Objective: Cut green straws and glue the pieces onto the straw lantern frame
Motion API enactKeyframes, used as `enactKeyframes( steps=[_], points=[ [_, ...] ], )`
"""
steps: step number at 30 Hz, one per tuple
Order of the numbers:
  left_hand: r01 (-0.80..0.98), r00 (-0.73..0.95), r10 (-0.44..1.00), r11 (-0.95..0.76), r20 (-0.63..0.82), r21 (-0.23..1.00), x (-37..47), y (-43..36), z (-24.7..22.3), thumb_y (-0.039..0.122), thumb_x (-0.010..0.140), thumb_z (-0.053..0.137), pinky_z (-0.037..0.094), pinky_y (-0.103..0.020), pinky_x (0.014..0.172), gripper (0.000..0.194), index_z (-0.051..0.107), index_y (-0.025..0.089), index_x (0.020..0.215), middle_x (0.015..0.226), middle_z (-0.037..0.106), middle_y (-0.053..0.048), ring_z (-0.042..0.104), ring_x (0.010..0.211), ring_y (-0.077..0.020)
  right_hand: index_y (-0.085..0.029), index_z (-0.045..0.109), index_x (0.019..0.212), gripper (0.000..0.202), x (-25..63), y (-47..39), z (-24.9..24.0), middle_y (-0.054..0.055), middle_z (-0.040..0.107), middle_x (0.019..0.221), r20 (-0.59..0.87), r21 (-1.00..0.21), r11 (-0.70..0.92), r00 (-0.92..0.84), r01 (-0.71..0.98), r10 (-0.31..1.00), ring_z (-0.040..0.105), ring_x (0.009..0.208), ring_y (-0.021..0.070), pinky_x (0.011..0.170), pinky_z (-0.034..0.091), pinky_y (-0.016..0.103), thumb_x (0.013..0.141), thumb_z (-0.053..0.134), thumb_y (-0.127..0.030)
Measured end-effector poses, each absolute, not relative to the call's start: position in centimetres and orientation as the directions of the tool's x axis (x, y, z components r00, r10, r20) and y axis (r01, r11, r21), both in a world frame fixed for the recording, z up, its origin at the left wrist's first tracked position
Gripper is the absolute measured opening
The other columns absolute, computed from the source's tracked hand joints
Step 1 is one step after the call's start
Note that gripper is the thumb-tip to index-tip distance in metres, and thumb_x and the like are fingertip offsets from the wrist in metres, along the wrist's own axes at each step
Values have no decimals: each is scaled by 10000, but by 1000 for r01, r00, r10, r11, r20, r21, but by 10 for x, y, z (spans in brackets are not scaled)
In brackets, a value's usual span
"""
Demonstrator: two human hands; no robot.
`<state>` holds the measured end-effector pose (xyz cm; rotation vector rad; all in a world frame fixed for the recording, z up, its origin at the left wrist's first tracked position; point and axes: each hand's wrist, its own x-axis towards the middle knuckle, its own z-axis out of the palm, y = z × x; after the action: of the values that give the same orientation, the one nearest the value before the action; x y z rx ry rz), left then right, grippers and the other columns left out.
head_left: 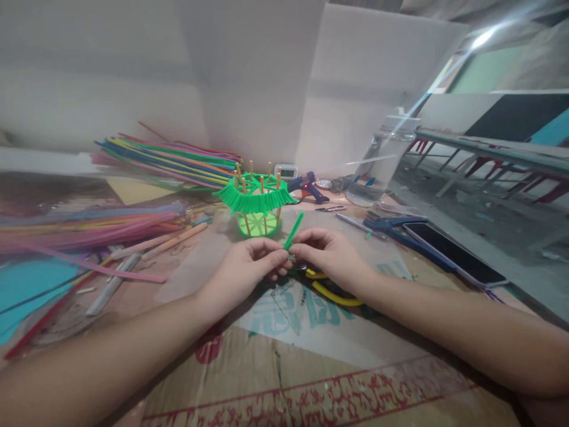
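Note:
Between my two hands, a short green pipe cleaner [295, 229] points up and to the right. My left hand [258, 262] pinches its lower end with thumb and forefinger. Close against it, my right hand [322, 255] also has its fingertips closed at the pipe cleaner. Just behind the hands stands a small round structure [258, 198] of wooden sticks with a green pipe-cleaner fringe and a green base. Under my right hand lie yellow-handled pliers or scissors [335, 295], partly covered, so the kind is unclear.
Bundles of coloured pipe cleaners [173, 161] lie at the back left, more [89, 231] at the left. A glue gun [309, 187] rests behind the structure. On the right are blue-handled pliers [413, 243], a phone [456, 254] and a clear plastic container [377, 160].

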<state>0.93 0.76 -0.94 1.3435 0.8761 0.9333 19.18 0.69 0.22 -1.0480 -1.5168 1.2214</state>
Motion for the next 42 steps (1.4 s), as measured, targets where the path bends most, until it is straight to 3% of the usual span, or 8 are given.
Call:
enactKeyframes(
  steps=[12, 21, 28, 36, 42],
  points=[
    [5, 411, 911, 21, -21, 1000, 12, 4, -4, 374, 739, 705, 447, -213, 545, 237, 636, 148, 729, 658, 659, -12, 579, 581, -107, -181, 701, 797, 140, 193, 6, -2, 3, 666, 816, 171, -973, 211, -316, 97, 933, 606, 745, 129, 724, 475, 280, 763, 724, -315],
    [42, 460, 887, -63, 37, 997, 11, 5, -6, 449, 824, 593, 415, -209, 510, 324, 667, 137, 779, 694, 666, -33, 549, 564, -100, -176, 639, 768, 268, 192, 5, 4, -33, 588, 683, 122, -984, 152, -284, 87, 951, 509, 598, 101, 586, 404, 249, 766, 713, -433],
    [101, 466, 882, -134, 72, 986, 10, 2, -9, 355, 797, 666, 456, -224, 581, 240, 670, 176, 956, 790, 686, -15, 600, 664, -121, -179, 622, 739, 296, 191, 5, 10, -44, 551, 614, 89, -990, 115, -263, 85, 961, 446, 534, 91, 551, 376, 250, 746, 709, -462],
    [114, 400, 916, -94, 41, 989, 11, -1, -6, 308, 737, 699, 438, -227, 567, 164, 617, 166, 743, 652, 626, 24, 567, 592, -109, -176, 630, 771, 268, 190, 3, 7, -39, 574, 652, 61, -993, 88, -312, 73, 948, 508, 589, 99, 601, 417, 252, 734, 723, -424],
    [122, 420, 905, -128, 66, 984, 10, 0, -7, 318, 731, 698, 404, -223, 554, 193, 595, 160, 690, 621, 586, 31, 523, 571, -99, -178, 628, 779, 240, 187, 1, 8, -26, 620, 720, 63, -992, 95, -323, 83, 944, 556, 653, 110, 666, 450, 270, 708, 744, -376]
  ],
)
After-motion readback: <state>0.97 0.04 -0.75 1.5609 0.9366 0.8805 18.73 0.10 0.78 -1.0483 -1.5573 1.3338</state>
